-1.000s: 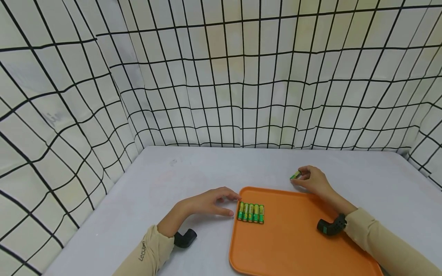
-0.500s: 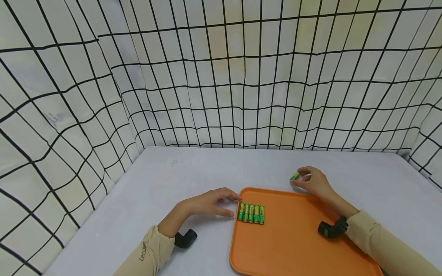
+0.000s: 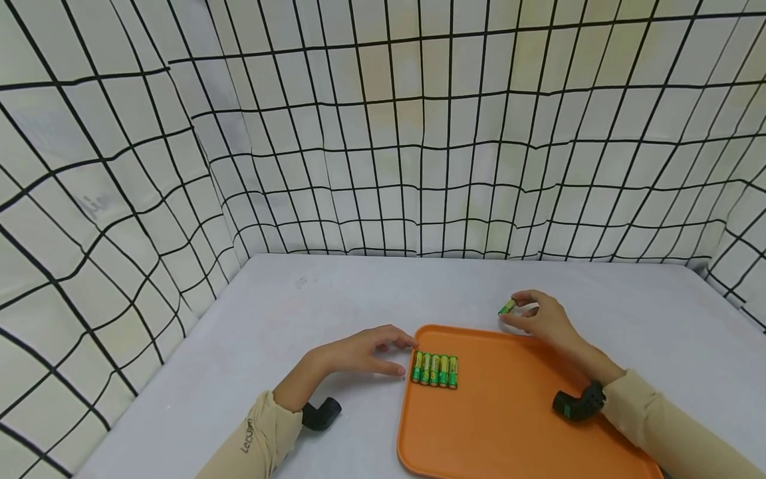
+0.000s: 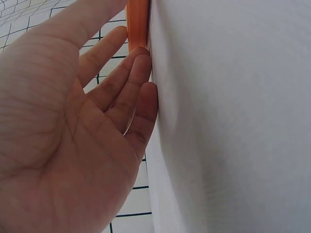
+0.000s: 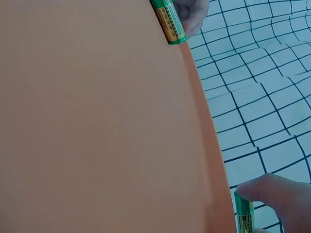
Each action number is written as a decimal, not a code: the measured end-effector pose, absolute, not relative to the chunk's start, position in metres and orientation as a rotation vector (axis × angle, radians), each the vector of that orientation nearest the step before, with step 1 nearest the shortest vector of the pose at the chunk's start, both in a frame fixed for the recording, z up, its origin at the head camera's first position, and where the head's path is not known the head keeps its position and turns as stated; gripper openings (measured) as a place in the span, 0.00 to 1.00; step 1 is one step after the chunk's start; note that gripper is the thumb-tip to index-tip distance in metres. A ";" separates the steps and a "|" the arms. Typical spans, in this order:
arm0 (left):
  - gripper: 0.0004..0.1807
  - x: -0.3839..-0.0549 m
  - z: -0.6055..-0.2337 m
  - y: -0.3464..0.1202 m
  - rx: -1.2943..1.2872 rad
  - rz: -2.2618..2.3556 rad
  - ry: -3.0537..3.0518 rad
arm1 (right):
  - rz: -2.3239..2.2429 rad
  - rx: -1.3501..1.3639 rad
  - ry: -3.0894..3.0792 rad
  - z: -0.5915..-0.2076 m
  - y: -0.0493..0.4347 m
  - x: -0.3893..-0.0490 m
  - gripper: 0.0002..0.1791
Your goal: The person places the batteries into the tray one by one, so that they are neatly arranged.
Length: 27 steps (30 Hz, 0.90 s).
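Note:
A row of several green and yellow batteries (image 3: 434, 370) lies side by side in the left part of the orange tray (image 3: 509, 412). Past the tray's far edge, my right hand (image 3: 541, 318) pinches one more battery (image 3: 507, 307) between thumb and fingers. In the right wrist view that battery (image 5: 244, 216) stands at the bottom right, with the thumb at its green end. My left hand (image 3: 365, 352) is at the tray's left rim, fingers relaxed and fingertips right at the corner. The left wrist view has the palm (image 4: 82, 160) holding nothing, fingers beside the white table surface.
A white-covered table (image 3: 335, 286) bears the tray. White walls with a black grid net (image 3: 419, 146) enclose it at the back and sides. Each wrist wears a black curved device, one on the left wrist (image 3: 321, 414) and one on the right (image 3: 577, 402).
My right hand has shifted slightly to the left with the battery, which is turned a little more upright. The left hand and the row of batteries have stayed in place.

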State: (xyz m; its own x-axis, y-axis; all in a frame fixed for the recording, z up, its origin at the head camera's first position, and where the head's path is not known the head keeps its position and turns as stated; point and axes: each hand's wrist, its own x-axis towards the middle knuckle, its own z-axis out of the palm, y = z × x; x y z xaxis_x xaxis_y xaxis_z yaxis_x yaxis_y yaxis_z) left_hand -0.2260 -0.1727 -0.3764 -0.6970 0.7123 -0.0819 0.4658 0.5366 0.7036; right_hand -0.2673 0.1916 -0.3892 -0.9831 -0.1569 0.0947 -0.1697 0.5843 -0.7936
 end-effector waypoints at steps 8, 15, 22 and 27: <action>0.27 -0.226 -0.376 -0.173 0.960 0.951 2.418 | 1.376 0.363 -2.788 -0.389 0.186 -0.255 0.30; 0.27 -0.224 -0.374 -0.173 0.953 0.965 2.415 | 1.376 0.418 -2.755 -0.386 0.181 -0.246 0.29; 0.27 -0.225 -0.374 -0.173 0.952 0.957 2.421 | 1.454 0.448 -2.742 -0.386 0.180 -0.243 0.27; 0.27 -0.226 -0.375 -0.173 0.943 0.950 2.424 | 1.463 0.464 -2.731 -0.384 0.179 -0.239 0.27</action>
